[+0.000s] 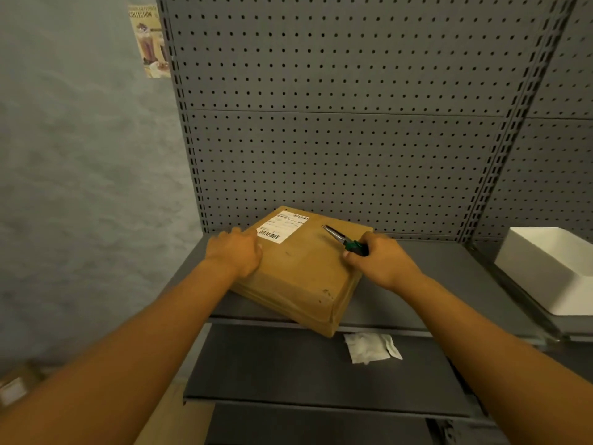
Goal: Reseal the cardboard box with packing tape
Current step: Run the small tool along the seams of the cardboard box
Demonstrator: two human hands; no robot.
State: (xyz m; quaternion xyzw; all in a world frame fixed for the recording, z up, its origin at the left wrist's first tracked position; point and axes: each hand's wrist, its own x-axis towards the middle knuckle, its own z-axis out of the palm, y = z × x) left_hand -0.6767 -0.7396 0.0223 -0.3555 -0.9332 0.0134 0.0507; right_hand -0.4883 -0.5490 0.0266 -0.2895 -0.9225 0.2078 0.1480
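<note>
While the flat brown cardboard box (298, 271) lies turned at an angle on the grey metal shelf (442, 268), one of its corners juts past the shelf's front lip. Its top flaps lie flat, and a white shipping label with black barcodes (282, 229) is stuck near its far left corner. The left hand (236, 253) rests on the box's left edge, palm down, with the fingers bent over that edge beside the label; how tightly they curl cannot be told, as the fingertips are hidden. The right hand (382, 258) is closed around the green handles of a pair of long-nosed metal pliers (343, 239), fingers wrapped firmly round the grips. The pliers' slim silver jaws are shut and point away from the person, their tip lying over the top of the box, near its far right part. Both bare forearms reach in from the bottom corners of the view.

On a lower dark shelf (288, 364), just in front of the box's overhanging corner, lies a small white crumpled packet (370, 348). A white rectangular tub (552, 268) stands at the right end of the upper shelf, well apart from the box. Behind everything rises a grey perforated metal back panel (337, 123), and a printed drinks poster (149, 40) hangs on the blue-grey wall (80, 155) to the left.
</note>
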